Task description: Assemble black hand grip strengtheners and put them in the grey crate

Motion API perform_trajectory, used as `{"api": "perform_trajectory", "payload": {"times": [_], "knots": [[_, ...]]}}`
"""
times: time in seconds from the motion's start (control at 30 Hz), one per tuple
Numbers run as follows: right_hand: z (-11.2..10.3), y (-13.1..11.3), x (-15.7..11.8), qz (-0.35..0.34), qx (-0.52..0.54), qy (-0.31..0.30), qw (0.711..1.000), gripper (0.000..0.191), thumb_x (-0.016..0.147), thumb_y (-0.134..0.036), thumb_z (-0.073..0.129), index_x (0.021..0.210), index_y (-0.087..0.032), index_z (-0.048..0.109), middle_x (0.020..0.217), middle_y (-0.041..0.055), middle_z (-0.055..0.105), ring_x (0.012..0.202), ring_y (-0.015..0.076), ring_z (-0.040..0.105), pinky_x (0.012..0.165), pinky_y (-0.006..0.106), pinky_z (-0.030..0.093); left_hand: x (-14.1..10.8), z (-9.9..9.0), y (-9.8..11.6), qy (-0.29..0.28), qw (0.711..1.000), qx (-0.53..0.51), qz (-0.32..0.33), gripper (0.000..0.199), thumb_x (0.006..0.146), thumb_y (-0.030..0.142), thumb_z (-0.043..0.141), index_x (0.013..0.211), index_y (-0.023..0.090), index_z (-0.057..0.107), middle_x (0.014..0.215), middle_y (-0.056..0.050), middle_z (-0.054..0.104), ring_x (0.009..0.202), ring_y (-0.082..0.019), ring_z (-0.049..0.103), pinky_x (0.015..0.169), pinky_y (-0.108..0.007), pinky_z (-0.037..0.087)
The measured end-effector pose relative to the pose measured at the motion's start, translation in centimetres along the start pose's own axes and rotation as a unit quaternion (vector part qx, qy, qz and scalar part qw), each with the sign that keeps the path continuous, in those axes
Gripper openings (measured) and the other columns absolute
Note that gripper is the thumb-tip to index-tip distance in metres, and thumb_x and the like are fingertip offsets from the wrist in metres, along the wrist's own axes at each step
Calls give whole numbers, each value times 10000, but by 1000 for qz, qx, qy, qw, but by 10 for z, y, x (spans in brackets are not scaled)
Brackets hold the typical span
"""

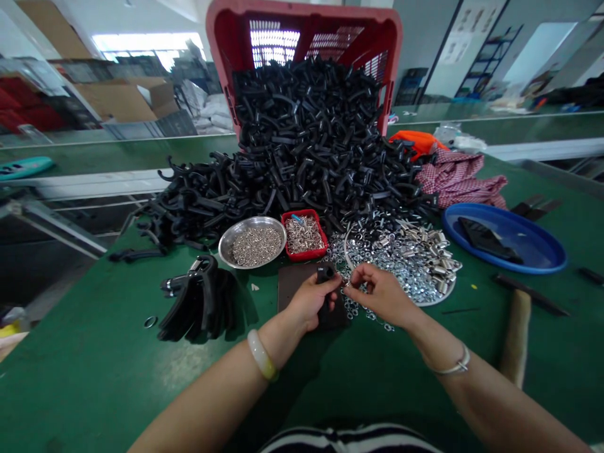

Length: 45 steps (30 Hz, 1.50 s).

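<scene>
My left hand is closed around a black plastic handle, its end pointing up, above a dark flat plate. Close beside it, my right hand pinches a small shiny metal part against the handle's side; its exact kind is too small to make out. Just beyond the hands are a red square tray of small metal pins and a steel bowl of tiny metal pieces. Metal rings and springs are heaped right of my right hand.
A red crate lies tipped, spilling a large pile of black plastic parts. Left stands a group of black handles near a loose ring. Right are a blue tray, a hammer and a checked cloth.
</scene>
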State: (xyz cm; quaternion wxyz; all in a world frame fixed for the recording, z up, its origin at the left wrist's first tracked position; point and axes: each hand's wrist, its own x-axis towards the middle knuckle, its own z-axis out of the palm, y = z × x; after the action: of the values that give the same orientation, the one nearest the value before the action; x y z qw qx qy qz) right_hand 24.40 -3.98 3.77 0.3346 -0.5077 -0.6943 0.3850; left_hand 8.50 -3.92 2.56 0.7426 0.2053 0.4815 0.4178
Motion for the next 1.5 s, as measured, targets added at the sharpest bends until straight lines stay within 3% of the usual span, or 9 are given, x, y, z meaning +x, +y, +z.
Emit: {"api": "perform_trajectory", "payload": {"times": [0.17,0.3,0.53,0.83,0.93,1.03,1.23,1.37,1.5], "knots": [[-2,-5,5,91,233,-27,968,424,671,-332,668,1057,-222,529,765,-8,590,576,88,508,421,198,334,-1,0,1,-1,999,-38,-3,198,677,173,660,821,166,525,653,30,546,408,-17,433,332,-101,314],[6,-1,11,157,387,43,908,312,587,-303,746,807,-179,563,718,-7,580,599,87,554,345,146,247,-1,0,-2,-19,997,-74,-32,192,695,181,653,839,179,525,623,43,505,401,-19,427,326,-95,309],[18,5,11,170,460,124,863,330,537,-307,789,701,-161,543,592,-38,535,501,51,498,304,106,203,-2,1,-4,-24,992,-116,-38,157,723,138,631,827,151,514,702,10,546,409,-4,418,323,-83,316],[32,4,6,195,475,126,849,354,555,-367,777,705,-153,539,607,-34,540,491,38,464,309,97,189,0,4,-5,-35,989,-136,-39,121,746,141,618,814,138,518,707,6,539,404,4,409,316,-77,312],[35,3,6,194,439,153,864,384,563,-433,755,728,-166,533,650,-15,577,544,76,527,363,132,310,1,4,-10,-46,985,-160,-38,99,769,152,596,811,133,509,688,12,517,402,7,396,319,-74,306],[32,1,10,130,339,181,914,370,597,-463,723,748,-174,549,647,-13,583,570,96,540,459,188,397,1,6,-15,-57,980,-191,-12,136,758,165,615,830,152,500,685,28,502,411,7,394,332,-75,311],[22,2,18,180,315,73,929,369,646,-507,658,733,-180,512,663,6,585,570,124,544,449,221,378,0,8,-17,-69,971,-228,-14,197,730,191,652,839,155,491,741,24,527,412,18,378,354,-81,315],[21,-3,15,-18,90,168,981,263,720,-415,627,840,-194,547,784,30,610,700,150,579,636,292,460,-3,9,-19,-23,986,-167,12,245,699,204,676,818,166,465,677,41,495,405,3,368,350,-97,303],[13,-24,19,-117,-11,114,986,167,775,-339,586,878,-210,557,805,29,623,694,145,589,622,286,470,-6,5,-19,-74,985,-155,-8,285,699,276,670,858,194,449,695,40,489,437,-13,399,371,-105,319]]}}
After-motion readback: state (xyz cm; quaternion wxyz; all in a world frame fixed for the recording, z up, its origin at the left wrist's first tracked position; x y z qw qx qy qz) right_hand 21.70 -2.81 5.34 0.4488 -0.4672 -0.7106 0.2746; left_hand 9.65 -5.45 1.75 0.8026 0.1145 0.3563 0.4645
